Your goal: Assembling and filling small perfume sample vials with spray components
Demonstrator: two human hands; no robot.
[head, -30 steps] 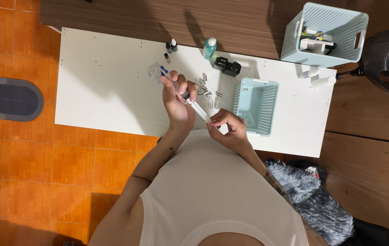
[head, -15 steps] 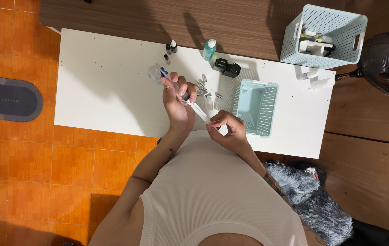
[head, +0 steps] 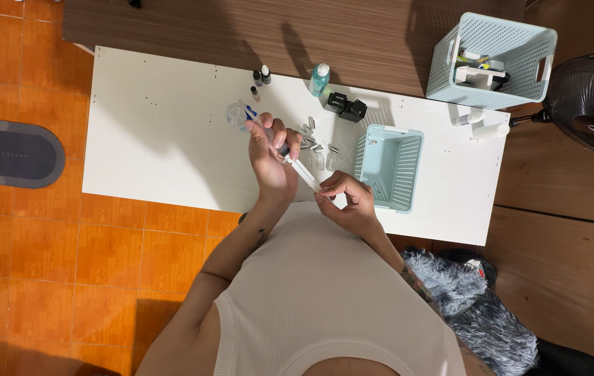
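You sit at a white table, with a pale blue perforated basket lying just right of your hands. Your left hand is wrapped around the barrel of a syringe, a long, slim, clear tube held slanting above the table, its blue tip over a small clear dish. Your right hand pinches its lower, plunger end between narrowed fingertips. Small grey vials lie scattered behind the syringe

Left hand and right hand raised, fingers pinched.
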